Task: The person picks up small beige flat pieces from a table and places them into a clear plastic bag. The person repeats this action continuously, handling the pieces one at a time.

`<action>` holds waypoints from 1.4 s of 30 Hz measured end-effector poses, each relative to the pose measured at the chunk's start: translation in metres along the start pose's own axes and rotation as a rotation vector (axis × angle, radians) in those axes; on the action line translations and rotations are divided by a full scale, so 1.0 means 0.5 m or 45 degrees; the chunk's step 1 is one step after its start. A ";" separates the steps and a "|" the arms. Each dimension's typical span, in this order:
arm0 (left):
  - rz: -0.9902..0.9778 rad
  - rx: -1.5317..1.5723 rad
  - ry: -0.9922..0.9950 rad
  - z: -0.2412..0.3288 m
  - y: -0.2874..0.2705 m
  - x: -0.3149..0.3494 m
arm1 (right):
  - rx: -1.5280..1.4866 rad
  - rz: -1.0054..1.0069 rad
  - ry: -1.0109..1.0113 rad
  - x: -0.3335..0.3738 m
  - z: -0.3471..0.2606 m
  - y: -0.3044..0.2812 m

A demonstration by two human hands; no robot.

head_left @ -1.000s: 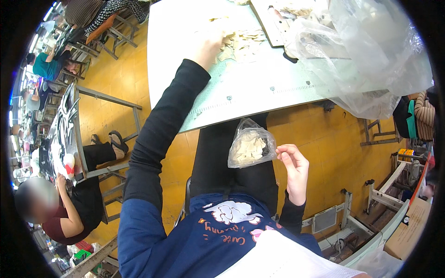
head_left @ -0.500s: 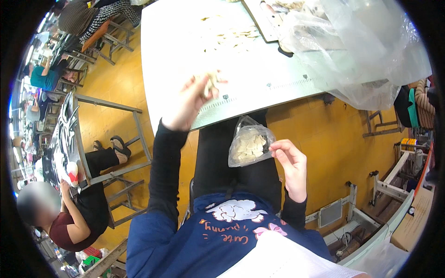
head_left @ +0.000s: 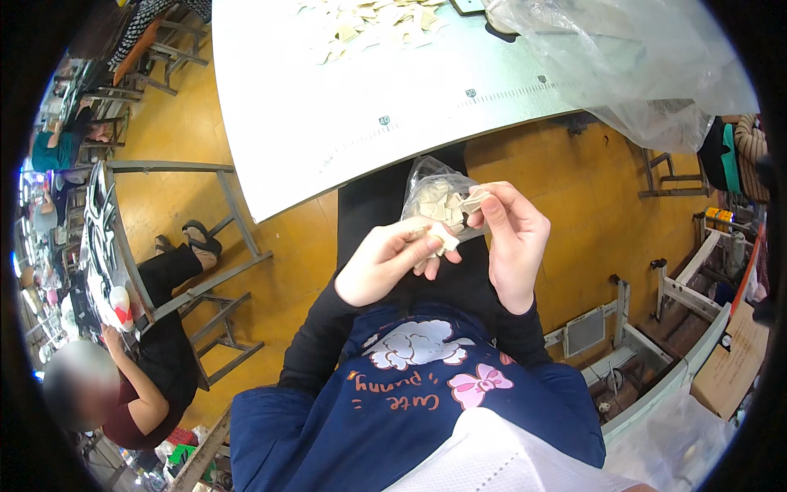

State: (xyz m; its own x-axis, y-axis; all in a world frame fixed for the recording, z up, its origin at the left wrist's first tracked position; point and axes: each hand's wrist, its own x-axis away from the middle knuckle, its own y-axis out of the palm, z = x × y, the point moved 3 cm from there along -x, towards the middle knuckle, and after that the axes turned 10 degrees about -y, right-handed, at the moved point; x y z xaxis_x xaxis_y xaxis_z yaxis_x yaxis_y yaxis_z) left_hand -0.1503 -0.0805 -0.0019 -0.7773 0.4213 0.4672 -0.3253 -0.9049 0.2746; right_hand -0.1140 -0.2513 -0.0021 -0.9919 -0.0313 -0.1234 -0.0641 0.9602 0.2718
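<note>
On my lap a clear plastic bag [head_left: 420,170] holds several small, flat cream pieces [head_left: 440,204]. My left hand [head_left: 384,261] is closed in front of the bag, gripping a few cream pieces [head_left: 443,239] between thumb and fingers. Just right of the bag's mouth, my right hand [head_left: 518,242] pinches a small cream piece [head_left: 475,199] with thumb and forefinger. The two hands are close together but apart. What the pieces are made of I cannot tell.
The white table [head_left: 287,123] with ruler marks lies ahead, loose cream pieces [head_left: 373,25] scattered at its far side. Large clear plastic sheeting [head_left: 623,57] hangs over its right edge. A person [head_left: 143,402] sits at the left by a metal-framed bench [head_left: 187,166]. A cardboard box [head_left: 732,361] is at right.
My left hand has come from over the table down to the bag, carrying pieces. My right hand has let go of the bag's edge and now pinches a piece. The view has shifted.
</note>
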 end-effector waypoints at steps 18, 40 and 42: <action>0.265 0.038 0.078 -0.041 -0.012 -0.006 | 0.638 -0.373 -0.211 0.019 0.006 0.017; 0.167 0.163 0.064 -0.045 0.004 -0.002 | 0.583 -0.397 -0.108 0.030 0.020 0.012; 0.180 0.180 0.052 -0.046 0.005 -0.001 | 0.498 -0.331 -0.068 0.031 0.027 0.012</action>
State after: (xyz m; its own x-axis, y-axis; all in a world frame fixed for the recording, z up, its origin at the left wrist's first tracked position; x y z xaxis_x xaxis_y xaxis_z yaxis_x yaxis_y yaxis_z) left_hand -0.1630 -0.0841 -0.0208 -0.8318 0.2856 0.4761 -0.1349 -0.9358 0.3256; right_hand -0.1285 -0.2424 -0.0156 -0.9408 -0.2799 -0.1911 -0.2530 0.9552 -0.1533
